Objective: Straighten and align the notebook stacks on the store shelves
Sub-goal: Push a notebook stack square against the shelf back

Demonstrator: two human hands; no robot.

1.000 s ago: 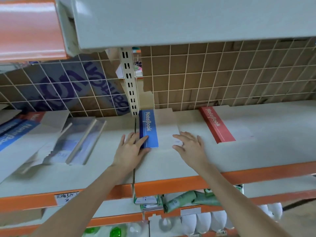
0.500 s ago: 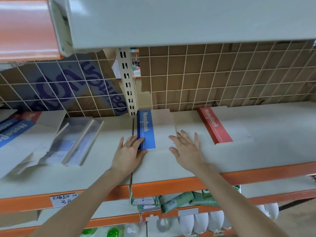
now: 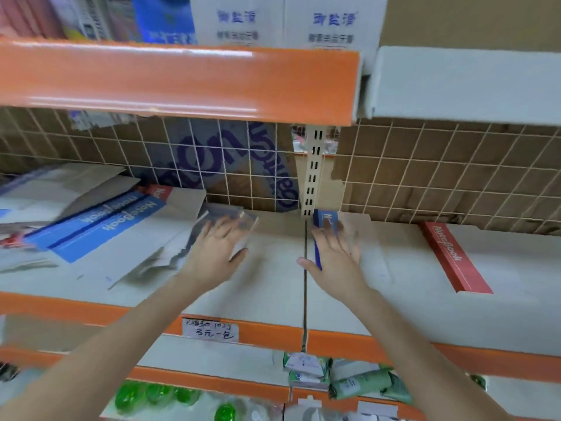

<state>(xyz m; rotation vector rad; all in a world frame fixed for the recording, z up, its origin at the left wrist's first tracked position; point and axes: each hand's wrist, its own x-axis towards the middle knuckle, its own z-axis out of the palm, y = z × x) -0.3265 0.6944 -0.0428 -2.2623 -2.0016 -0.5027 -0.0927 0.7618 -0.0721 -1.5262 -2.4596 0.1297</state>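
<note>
Two notebooks: blue-spined notebook [image 3: 326,221] runs front-to-back, red-spined notebook [image 3: 455,258] skewed.

Head camera: single view, close to the shelf [image 3: 273,287], facing forward and slightly up under the upper shelf [image 3: 182,83].

Bare shelf [image 3: 273,287] btwn messy notebook pile [image 3: 100,229] & blue-spine notebook [image 3: 326,221]; upper shelf [image 3: 182,83] overhangs.

"NoteBook" was printed on the red spine [image 3: 455,256] at right and the blue notebook covers [image 3: 103,226] at left; a handwritten price tag [image 3: 211,330] on the near shelf edge read "3元一包".
</note>
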